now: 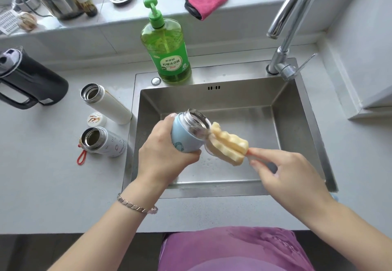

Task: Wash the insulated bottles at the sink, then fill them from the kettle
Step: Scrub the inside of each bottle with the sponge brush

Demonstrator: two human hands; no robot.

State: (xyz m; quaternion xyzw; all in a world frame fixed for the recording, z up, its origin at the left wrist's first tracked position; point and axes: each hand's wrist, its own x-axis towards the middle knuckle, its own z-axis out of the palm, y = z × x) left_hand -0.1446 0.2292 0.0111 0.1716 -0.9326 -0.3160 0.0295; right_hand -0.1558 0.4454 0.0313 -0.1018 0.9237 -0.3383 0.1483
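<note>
Here your left hand (167, 154) is wrapped around the small blue bottle (184, 138) and holds it tilted over the steel sink (301, 122), with its open mouth turned to the right. Your right hand (284, 171) pinches the handle of a yellow sponge brush (228, 143), and the tip of the sponge touches the rim of the bottle. On the counter at the left stand two more open bottles, a white bottle (106, 103) and a patterned bottle (104, 142), with a small lid (96, 119) between them. The black kettle (27, 80) stands further left. A green soap bottle (167, 48) stands on the back edge of the sink, left of the tap (290, 27).
</note>
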